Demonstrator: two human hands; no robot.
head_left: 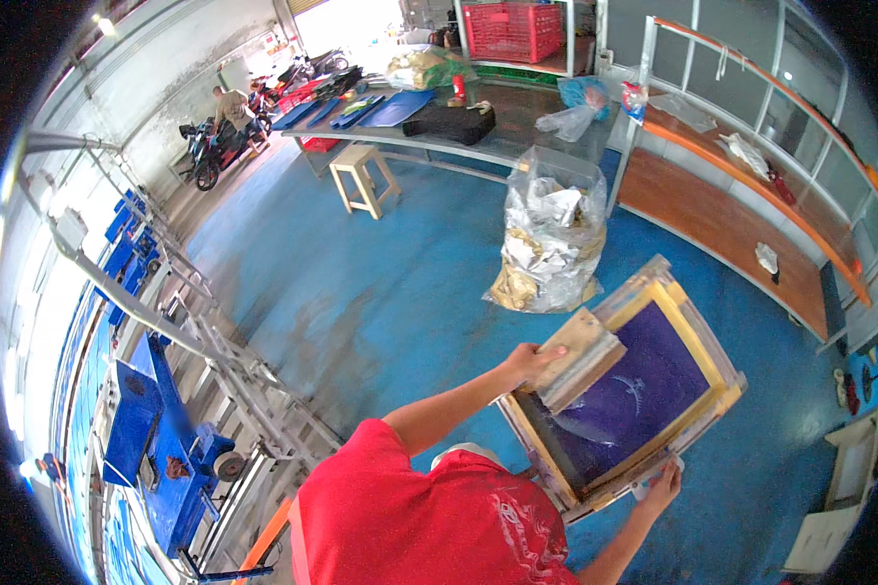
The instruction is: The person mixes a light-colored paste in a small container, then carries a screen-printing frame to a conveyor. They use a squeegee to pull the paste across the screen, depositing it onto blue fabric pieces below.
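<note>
A screen-printing frame [717, 341] with pale, stained sides and dark purple mesh is tilted before me, to the right of my red shirt. My left hand [537, 363] is closed on a wooden squeegee [580, 363], its thumb on the near end of the board. The squeegee lies across the frame's upper left part and hides some of the mesh. Pale streaks mark the mesh. At the frame's lower right edge, my right hand [663, 482] has its fingers closed around a crumpled white cloth [643, 487]. What supports the frame is hidden.
A clear bag [554, 234] full of crumpled waste stands beyond the frame. A wooden stool [364, 180] and a long table [419, 151] are farther back. Orange-edged shelves [722, 214] line the right; metal racks with blue parts [166, 439] line the left. Another person [232, 112] is far off by motorbikes.
</note>
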